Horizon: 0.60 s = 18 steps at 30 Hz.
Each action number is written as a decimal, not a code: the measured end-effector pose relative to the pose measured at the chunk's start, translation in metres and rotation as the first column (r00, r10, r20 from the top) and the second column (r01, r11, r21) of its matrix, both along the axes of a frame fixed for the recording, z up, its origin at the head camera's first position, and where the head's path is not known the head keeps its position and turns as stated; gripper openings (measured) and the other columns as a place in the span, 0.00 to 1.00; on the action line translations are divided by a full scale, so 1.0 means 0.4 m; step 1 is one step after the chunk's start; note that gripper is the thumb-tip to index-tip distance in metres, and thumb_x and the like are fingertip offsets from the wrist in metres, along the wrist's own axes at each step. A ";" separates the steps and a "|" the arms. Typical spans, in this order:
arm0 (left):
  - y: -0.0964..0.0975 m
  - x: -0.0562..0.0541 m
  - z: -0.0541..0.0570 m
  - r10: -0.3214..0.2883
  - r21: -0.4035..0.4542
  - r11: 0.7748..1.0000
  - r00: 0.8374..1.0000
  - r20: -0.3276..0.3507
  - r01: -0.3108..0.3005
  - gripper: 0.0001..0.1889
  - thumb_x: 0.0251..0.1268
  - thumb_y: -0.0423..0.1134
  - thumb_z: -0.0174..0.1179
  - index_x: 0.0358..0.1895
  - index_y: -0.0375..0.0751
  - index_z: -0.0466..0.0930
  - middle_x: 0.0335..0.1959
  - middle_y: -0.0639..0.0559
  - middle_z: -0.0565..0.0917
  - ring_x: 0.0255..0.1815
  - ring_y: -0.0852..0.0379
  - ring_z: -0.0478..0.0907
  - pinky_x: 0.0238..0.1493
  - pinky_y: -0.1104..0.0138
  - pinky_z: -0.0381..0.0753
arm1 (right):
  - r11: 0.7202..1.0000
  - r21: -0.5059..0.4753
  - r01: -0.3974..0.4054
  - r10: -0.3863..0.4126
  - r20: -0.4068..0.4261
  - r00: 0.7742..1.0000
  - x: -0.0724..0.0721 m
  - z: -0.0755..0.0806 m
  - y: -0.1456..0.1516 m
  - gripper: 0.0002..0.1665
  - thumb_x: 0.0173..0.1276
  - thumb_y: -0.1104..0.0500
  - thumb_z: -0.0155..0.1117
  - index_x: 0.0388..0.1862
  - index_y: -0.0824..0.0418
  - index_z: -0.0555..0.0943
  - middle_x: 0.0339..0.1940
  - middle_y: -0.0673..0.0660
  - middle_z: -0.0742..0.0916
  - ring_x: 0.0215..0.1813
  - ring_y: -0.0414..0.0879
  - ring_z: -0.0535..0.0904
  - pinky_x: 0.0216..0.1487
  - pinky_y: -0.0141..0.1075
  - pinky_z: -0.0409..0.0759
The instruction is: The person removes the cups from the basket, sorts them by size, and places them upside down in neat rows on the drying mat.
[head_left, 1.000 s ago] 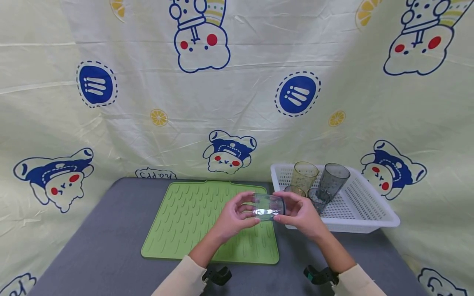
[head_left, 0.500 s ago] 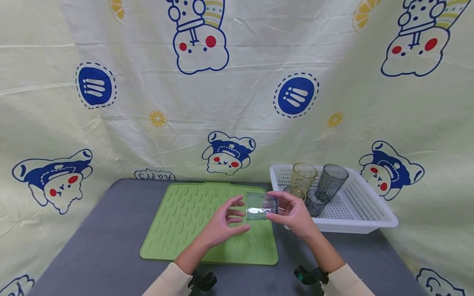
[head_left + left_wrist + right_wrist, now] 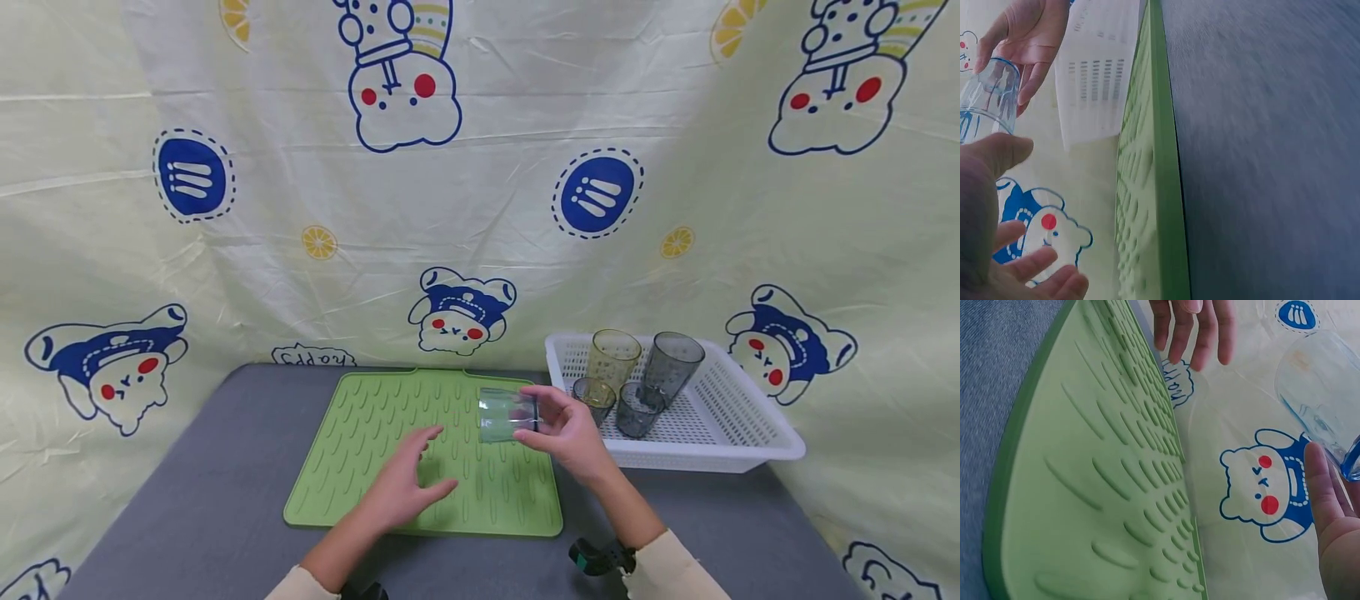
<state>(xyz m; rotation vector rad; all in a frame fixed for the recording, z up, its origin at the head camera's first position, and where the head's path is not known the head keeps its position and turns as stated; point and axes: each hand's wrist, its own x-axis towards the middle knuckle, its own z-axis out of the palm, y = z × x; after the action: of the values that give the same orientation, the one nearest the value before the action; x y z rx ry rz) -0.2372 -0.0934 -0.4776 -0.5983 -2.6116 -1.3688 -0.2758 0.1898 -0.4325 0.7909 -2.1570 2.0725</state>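
A clear, faintly blue drinking glass lies sideways in the air over the green drying mat. My right hand grips it near its thick base, thumb below and fingers above, and its mouth points left. In the right wrist view the glass shows at the upper right, beyond the thumb. Off to the left, my left hand is over the mat with fingers spread and holds nothing. The left wrist view has the left hand's thumb and fingers apart from the glass.
A white perforated basket stands right of the mat. In it are a tall yellowish glass, a short amber glass, a tall grey glass and a short grey glass. A patterned sheet hangs behind the grey table.
My left hand has let go of the glass and moved left and down toward me. My right hand keeps hold of the glass and has carried it a little left.
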 end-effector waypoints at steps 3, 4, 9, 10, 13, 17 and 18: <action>-0.028 0.009 -0.003 0.088 -0.039 0.995 0.996 -0.034 -0.090 0.39 0.60 0.44 0.74 0.74 0.41 0.68 0.70 0.40 0.72 0.71 0.38 0.71 0.68 0.41 0.74 | 1.000 -0.005 0.013 -0.013 0.019 1.000 -0.004 -0.006 -0.016 0.38 0.59 0.70 0.76 0.68 0.72 0.73 0.57 0.54 0.83 0.55 0.41 0.85 0.52 0.35 0.88; -0.039 0.011 -0.005 0.109 -0.049 0.993 0.993 -0.041 -0.111 0.39 0.60 0.44 0.74 0.73 0.41 0.68 0.69 0.39 0.71 0.71 0.38 0.71 0.69 0.41 0.73 | 1.000 -0.007 0.018 -0.018 0.027 0.999 -0.005 -0.007 -0.022 0.38 0.59 0.70 0.77 0.68 0.72 0.73 0.57 0.55 0.83 0.55 0.41 0.85 0.52 0.36 0.88; -0.098 0.021 -0.016 0.181 -0.130 0.974 0.983 -0.043 -0.185 0.41 0.58 0.46 0.75 0.74 0.38 0.68 0.68 0.37 0.71 0.70 0.36 0.69 0.68 0.41 0.74 | 0.999 -0.008 0.041 -0.040 0.066 0.997 -0.008 -0.016 -0.051 0.38 0.58 0.70 0.77 0.67 0.70 0.74 0.58 0.60 0.82 0.54 0.42 0.85 0.52 0.36 0.88; -0.110 0.023 -0.019 0.189 -0.154 0.969 0.981 -0.036 -0.193 0.42 0.58 0.47 0.75 0.74 0.38 0.68 0.68 0.37 0.70 0.70 0.36 0.68 0.68 0.40 0.73 | 0.999 -0.011 0.042 -0.041 0.073 0.997 -0.009 -0.017 -0.056 0.38 0.58 0.70 0.77 0.67 0.70 0.74 0.58 0.61 0.82 0.53 0.42 0.86 0.51 0.36 0.88; -0.147 0.033 -0.024 0.217 -0.230 0.950 0.976 -0.008 -0.213 0.44 0.57 0.49 0.75 0.75 0.38 0.67 0.71 0.34 0.68 0.72 0.33 0.65 0.68 0.36 0.69 | 0.999 -0.012 0.052 -0.051 0.082 0.995 -0.014 -0.023 -0.072 0.38 0.58 0.70 0.77 0.67 0.69 0.75 0.57 0.63 0.82 0.51 0.42 0.86 0.50 0.35 0.88; -0.191 0.045 -0.027 0.246 -0.336 0.914 0.969 0.015 -0.227 0.47 0.55 0.55 0.75 0.75 0.37 0.67 0.74 0.30 0.65 0.74 0.28 0.61 0.68 0.30 0.64 | 0.997 0.014 0.072 -0.073 0.092 0.993 -0.024 -0.030 -0.093 0.39 0.57 0.68 0.79 0.67 0.68 0.75 0.58 0.66 0.82 0.51 0.42 0.86 0.51 0.35 0.88; -0.201 0.047 -0.028 0.250 -0.355 0.907 0.968 0.020 -0.227 0.47 0.55 0.56 0.75 0.75 0.37 0.66 0.74 0.29 0.64 0.75 0.28 0.60 0.69 0.30 0.63 | 0.997 0.024 0.076 -0.078 0.090 0.993 -0.028 -0.032 -0.098 0.39 0.57 0.68 0.80 0.67 0.68 0.75 0.58 0.67 0.82 0.51 0.42 0.86 0.51 0.34 0.88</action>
<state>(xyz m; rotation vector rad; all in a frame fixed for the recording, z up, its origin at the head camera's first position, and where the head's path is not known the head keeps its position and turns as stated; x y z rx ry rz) -0.2183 -0.1737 -0.4887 -0.2568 -2.8884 -0.8715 -0.2870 0.1506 -0.4455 0.6163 -2.2199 2.0910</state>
